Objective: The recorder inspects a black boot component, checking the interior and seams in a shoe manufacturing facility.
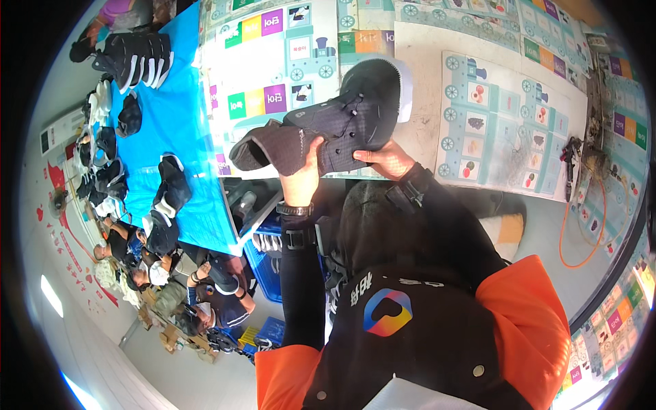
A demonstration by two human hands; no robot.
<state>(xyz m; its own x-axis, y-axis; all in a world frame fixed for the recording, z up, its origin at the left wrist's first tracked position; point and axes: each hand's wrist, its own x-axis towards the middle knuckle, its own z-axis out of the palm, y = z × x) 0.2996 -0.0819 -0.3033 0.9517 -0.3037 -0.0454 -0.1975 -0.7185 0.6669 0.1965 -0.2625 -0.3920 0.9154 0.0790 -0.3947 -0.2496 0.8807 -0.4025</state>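
A dark grey sneaker is held in front of me over the near edge of the work table. Its rounded toe points to the far right, where a pale sole edge shows. The brownish collar opening faces left. My left hand is closed round the shoe's collar end, thumb on the near upper. Further right, my right hand grips the shoe's near side below the lace holes, thumb lying on the upper. The fingers of both hands are partly hidden behind or under the shoe.
A blue-covered table on the left carries rows of black-and-white shoes and a dark shoe near its edge. Blue crates stand beneath. Co-workers sit lower left. An orange cable hangs at the right.
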